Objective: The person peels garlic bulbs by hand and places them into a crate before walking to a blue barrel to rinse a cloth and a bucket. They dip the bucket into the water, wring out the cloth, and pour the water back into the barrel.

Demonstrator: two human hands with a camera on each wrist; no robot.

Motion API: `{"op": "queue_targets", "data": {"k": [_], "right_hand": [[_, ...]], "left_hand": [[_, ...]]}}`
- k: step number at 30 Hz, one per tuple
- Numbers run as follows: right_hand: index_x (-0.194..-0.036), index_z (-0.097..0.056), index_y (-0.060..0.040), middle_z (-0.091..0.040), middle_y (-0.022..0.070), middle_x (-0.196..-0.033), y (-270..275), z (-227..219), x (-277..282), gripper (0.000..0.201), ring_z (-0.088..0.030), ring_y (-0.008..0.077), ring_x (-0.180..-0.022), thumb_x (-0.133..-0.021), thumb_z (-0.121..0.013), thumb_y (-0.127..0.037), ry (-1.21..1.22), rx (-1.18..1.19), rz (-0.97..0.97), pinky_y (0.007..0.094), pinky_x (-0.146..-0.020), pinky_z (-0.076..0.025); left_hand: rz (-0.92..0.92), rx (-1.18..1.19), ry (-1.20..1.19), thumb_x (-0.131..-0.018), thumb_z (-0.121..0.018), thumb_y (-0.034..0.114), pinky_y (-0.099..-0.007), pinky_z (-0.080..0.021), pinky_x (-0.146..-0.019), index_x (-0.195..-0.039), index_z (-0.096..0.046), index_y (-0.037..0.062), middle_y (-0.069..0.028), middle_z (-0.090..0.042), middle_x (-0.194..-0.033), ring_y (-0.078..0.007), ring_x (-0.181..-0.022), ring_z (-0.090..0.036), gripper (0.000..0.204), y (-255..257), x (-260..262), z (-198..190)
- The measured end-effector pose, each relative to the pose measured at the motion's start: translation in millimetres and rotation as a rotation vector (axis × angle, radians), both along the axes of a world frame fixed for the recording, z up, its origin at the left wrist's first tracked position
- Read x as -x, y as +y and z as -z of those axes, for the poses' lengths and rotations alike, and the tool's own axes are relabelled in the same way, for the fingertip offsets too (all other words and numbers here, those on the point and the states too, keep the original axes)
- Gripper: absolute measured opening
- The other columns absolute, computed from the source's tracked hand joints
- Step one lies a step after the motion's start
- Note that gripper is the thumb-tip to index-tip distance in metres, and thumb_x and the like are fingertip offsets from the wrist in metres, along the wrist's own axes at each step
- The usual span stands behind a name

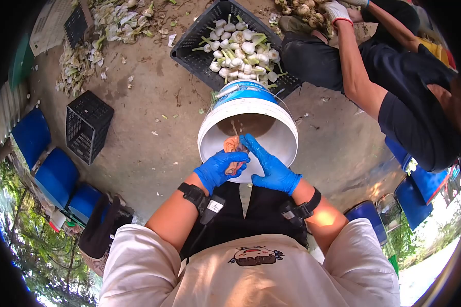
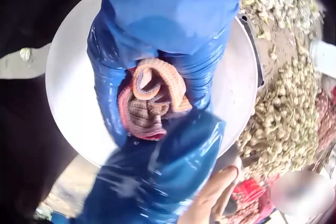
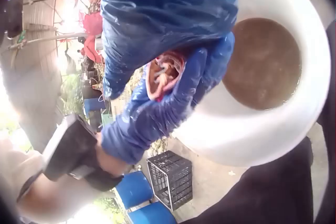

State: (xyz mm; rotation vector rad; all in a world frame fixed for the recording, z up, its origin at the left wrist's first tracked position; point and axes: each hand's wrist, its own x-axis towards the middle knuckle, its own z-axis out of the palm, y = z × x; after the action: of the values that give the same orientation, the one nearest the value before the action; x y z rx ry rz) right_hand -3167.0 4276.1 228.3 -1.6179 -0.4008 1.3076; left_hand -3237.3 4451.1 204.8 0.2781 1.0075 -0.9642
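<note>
In the head view a wet, bundled knit cloth, orange and pink (image 1: pixel 232 148), is gripped by my blue-gloved left hand (image 1: pixel 221 168). My right hand (image 1: pixel 272 168), also gloved in blue, has its fingers extended, the tips beside the bundle. Both hands are over the mouth of a white bucket (image 1: pixel 206 138). The left wrist view shows the folded ribbed cloth (image 2: pixel 167 79) between the left hand's fingers (image 2: pixel 107 87), with the right hand (image 2: pixel 163 169) against its lower side. Brownish water (image 3: pixel 265 64) lies in the bucket in the right wrist view.
Beyond the bucket, a black crate (image 1: pixel 197 64) holds garlic bulbs (image 1: pixel 238 51). An empty black crate (image 1: pixel 88 128) is at the left, near blue chairs (image 1: pixel 56 174). Another person (image 1: pixel 412 107) sits at the right, and peelings (image 1: pixel 123 23) litter the floor.
</note>
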Motion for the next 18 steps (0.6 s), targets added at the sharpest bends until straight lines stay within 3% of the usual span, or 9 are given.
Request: {"op": "queue_targets", "data": {"k": [2,5,6,7,10,12,15,16,18], "right_hand": [[-0.136,-0.028,-0.006,-0.025,0.0186,-0.142,-1,6,-6,0.078,-0.031,0.0389,-0.127,-0.066,-0.064,-0.007,-0.597,0.04,-0.41,0.0416,-0.101,-0.035],[-0.134,-0.033,-0.0097,-0.029,0.0182,-0.139,4,20,-7,0.064,-0.045,0.0371,-0.116,-0.074,-0.056,-0.007,-0.588,-0.109,-0.343,0.0397,-0.088,-0.047],[-0.127,-0.04,-0.0111,-0.041,0.0189,-0.127,5,16,-7,0.053,-0.056,0.0329,-0.098,-0.076,-0.053,-0.011,-0.631,-0.018,-0.405,0.0374,-0.07,-0.053],[-0.127,-0.04,-0.0111,-0.041,0.0189,-0.127,6,18,-4,0.053,-0.056,0.0329,-0.098,-0.076,-0.053,-0.011,-0.626,-0.016,-0.404,0.0374,-0.07,-0.053],[-0.095,-0.052,-0.0082,-0.059,0.0162,-0.095,9,30,-2,0.021,-0.062,0.0281,-0.075,-0.075,-0.056,-0.015,-0.815,0.161,-0.465,0.036,-0.052,-0.051],[-0.093,-0.054,-0.0079,-0.06,0.0163,-0.089,12,37,1,0.019,-0.062,0.0294,-0.072,-0.075,-0.056,-0.014,-0.775,0.238,-0.524,0.0368,-0.053,-0.051],[-0.09,-0.056,-0.0071,-0.063,0.0163,-0.081,14,49,9,0.017,-0.063,0.0313,-0.067,-0.075,-0.056,-0.014,-0.666,0.364,-0.533,0.0392,-0.054,-0.05],[-0.09,-0.057,-0.0066,-0.063,0.0161,-0.078,18,49,8,0.018,-0.063,0.0319,-0.066,-0.074,-0.056,-0.015,-0.598,0.408,-0.483,0.0409,-0.056,-0.05],[-0.093,-0.057,-0.0058,-0.063,0.0182,-0.083,23,49,4,0.02,-0.063,0.0322,-0.071,-0.075,-0.056,-0.016,-0.43,0.512,-0.531,0.0417,-0.059,-0.05]], "left_hand": [[0.094,0.059,-0.082,-0.082,-0.059,0.012,-0.0186,-0.037,-0.053,-0.094,-0.053,0.0097,0.0017,-0.052,-0.074,-0.0047,-0.063,-0.048,0.014,7,-7,0],[0.146,0.215,-0.229,-0.079,-0.062,0.01,-0.0179,-0.031,-0.048,-0.085,-0.054,0.01,0.0032,-0.047,-0.065,-0.0034,-0.056,-0.043,0.01,6,-23,-10],[0.313,0.188,-0.268,-0.078,-0.063,0.01,-0.0178,-0.03,-0.048,-0.082,-0.055,0.0105,0.0032,-0.046,-0.064,-0.0033,-0.055,-0.042,0.009,7,-32,-14],[0.482,0.161,-0.306,-0.077,-0.064,0.011,-0.0177,-0.03,-0.048,-0.08,-0.056,0.011,0.0033,-0.045,-0.062,-0.0032,-0.054,-0.041,0.008,5,-37,-15],[0.647,-0.169,-0.673,-0.073,-0.067,0.018,-0.0279,-0.041,-0.055,-0.085,-0.059,0.0074,-0.003,-0.055,-0.068,-0.0137,-0.059,-0.051,0.018,-12,-13,15],[0.937,-0.466,-0.95,-0.071,-0.065,0.029,-0.041,-0.048,-0.07,-0.095,-0.061,0.0048,-0.0156,-0.064,-0.08,-0.032,-0.072,-0.061,0.034,-16,-2,31],[1.256,-0.68,-0.847,-0.073,-0.062,0.031,-0.0426,-0.048,-0.07,-0.096,-0.062,0.0056,-0.0179,-0.064,-0.087,-0.0349,-0.079,-0.062,0.034,-19,-21,20],[1.34,-0.738,-0.889,-0.08,-0.057,0.028,-0.0385,-0.048,-0.072,-0.092,-0.064,0.0111,-0.0111,-0.065,-0.093,-0.0294,-0.085,-0.062,0.022,-21,-16,27],[1.377,-0.789,-0.909,-0.081,-0.055,0.026,-0.038,-0.048,-0.071,-0.094,-0.063,0.0106,-0.012,-0.065,-0.093,-0.0288,-0.085,-0.062,0.022,-26,-8,42]]}}
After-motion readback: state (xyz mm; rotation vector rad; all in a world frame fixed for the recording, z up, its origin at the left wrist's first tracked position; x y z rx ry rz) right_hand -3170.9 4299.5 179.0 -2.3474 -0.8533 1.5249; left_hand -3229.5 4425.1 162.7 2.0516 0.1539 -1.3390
